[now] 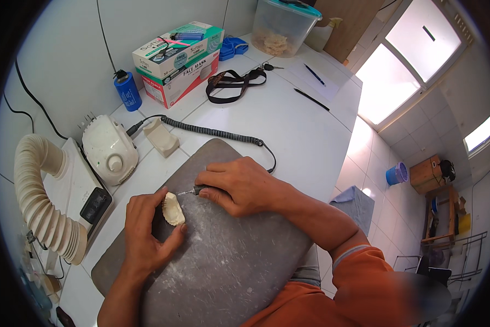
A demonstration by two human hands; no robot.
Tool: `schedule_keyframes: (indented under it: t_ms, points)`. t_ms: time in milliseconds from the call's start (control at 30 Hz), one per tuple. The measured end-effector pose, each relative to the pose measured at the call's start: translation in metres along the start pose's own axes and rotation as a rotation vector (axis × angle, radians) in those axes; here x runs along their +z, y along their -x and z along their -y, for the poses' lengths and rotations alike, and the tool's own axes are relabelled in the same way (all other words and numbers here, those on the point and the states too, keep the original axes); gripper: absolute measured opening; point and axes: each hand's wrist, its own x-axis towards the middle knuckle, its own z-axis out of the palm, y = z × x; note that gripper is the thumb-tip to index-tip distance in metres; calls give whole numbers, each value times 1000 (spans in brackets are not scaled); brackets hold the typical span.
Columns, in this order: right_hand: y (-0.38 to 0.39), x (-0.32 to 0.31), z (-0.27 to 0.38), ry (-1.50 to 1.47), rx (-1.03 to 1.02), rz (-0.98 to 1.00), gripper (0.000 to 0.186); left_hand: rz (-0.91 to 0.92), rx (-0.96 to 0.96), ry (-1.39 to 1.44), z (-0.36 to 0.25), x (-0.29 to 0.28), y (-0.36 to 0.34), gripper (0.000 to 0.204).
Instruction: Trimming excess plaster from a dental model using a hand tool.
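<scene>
My left hand (146,233) holds a cream-coloured dental cast (173,211) with teeth along its edge, fingers on its far side and thumb at its near end. From the right, my right hand (240,186) grips a rotary handpiece (200,190), mostly hidden in the fingers. Its thin metal bur (186,192) points left at the upper end of the cast; whether they touch I cannot tell. Both hands are over a dark grey mat (223,267) strewn with pale dust. A coiled black cord (212,131) runs from a cream control unit (110,151) round toward my right hand.
Left of the mat stand a ribbed suction hose (35,191) and a cream handpiece rest (161,137). Stacked boxes (179,71), a blue cylinder (127,91), a black lanyard (231,84), a pencil (311,99) and a clear tub (283,32) are farther back.
</scene>
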Motion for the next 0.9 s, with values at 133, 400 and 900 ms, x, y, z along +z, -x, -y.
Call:
schedule_keyframes:
  t_ms: [133, 400, 900]
  points:
    - [-3, -1, -1, -22, 10, -11, 19, -11, 15, -8, 2, -1, -2, 72]
    - [-4, 0, 2, -53, 28, 27, 20, 4, 10, 4, 2, -3, 3, 76]
    - [-8, -11, 10, -87, 68, 105, 20, -12, 36, 5, 5, -4, 1, 76]
